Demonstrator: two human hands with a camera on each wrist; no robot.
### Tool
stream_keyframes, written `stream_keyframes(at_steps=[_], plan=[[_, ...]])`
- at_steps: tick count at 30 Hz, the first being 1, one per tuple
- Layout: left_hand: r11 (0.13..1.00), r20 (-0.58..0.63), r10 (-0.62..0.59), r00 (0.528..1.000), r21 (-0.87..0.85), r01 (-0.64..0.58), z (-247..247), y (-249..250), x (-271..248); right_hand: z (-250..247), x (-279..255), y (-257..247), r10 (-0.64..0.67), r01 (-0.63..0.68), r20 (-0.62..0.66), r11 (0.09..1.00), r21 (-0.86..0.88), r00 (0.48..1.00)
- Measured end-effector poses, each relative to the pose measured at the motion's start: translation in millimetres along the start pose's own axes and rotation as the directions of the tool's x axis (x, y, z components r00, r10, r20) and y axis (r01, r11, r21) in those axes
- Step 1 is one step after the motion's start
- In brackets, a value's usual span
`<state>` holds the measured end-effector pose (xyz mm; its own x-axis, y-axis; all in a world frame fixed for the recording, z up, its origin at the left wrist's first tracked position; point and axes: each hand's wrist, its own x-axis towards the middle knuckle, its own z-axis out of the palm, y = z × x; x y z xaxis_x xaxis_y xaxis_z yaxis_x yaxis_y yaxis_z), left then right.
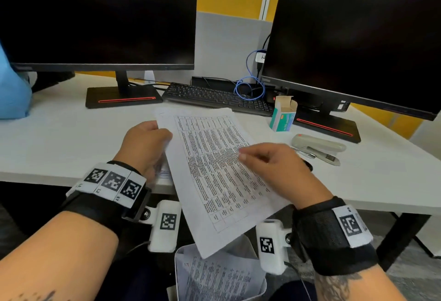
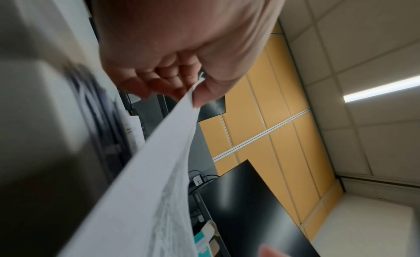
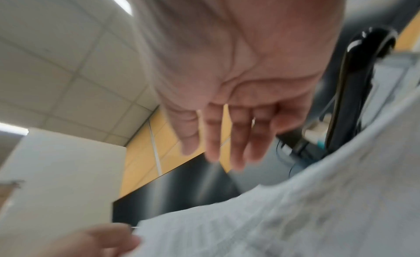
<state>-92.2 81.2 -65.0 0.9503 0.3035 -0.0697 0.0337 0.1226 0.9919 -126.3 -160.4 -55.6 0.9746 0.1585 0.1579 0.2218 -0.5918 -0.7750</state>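
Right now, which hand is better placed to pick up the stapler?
The right hand. It is open above the printed sheets, holding nothing, and the stapler lies on the desk just beside it. The left hand pinches the sheets' edge, farther from the stapler.

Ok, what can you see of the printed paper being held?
The paper is a sheaf of white sheets, the top one printed with a dense table of text, too blurred to read. It is held tilted above the desk edge, its near corner hanging past it. The left hand pinches its left edge between thumb and fingers. The right hand is over its right side, fingers loose; contact unclear.
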Motion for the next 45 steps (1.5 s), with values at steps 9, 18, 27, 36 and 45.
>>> stream_keyframes(at_steps=[9, 18, 27, 36, 45], plan=[[0.965, -0.051, 0.260, 0.964, 0.063, -0.256, -0.7, 23.6, -9.3, -38.3, 19.5, 26.4, 0.242, -0.337, -0.359, 0.913, -0.229, 0.901], [0.902, 0.216, 0.300, 0.929, 0.252, -0.350, 13.8, 27.7, -35.5, -30.2, 31.8, 42.2, 0.390, -0.486, -0.293, 0.753, -0.445, 0.873], [0.869, 0.219, 0.367, 0.904, 0.265, -0.417, 12.1, 19.4, -44.2, -49.9, 17.7, 25.0, 0.301, -0.204, -0.570, 0.952, 0.228, 0.765], [0.786, 0.292, 0.451, 0.843, 0.317, -0.530, 50.1, 12.3, -86.9, -15.2, -6.7, -50.1, 0.107, 0.309, -0.533, 0.713, 0.629, 0.839], [0.779, 0.334, 0.493, 0.803, 0.241, -0.579, 58.3, 5.3, -99.4, 6.2, -17.2, -56.8, 0.035, 0.333, -0.629, 0.824, 0.458, 0.777]])
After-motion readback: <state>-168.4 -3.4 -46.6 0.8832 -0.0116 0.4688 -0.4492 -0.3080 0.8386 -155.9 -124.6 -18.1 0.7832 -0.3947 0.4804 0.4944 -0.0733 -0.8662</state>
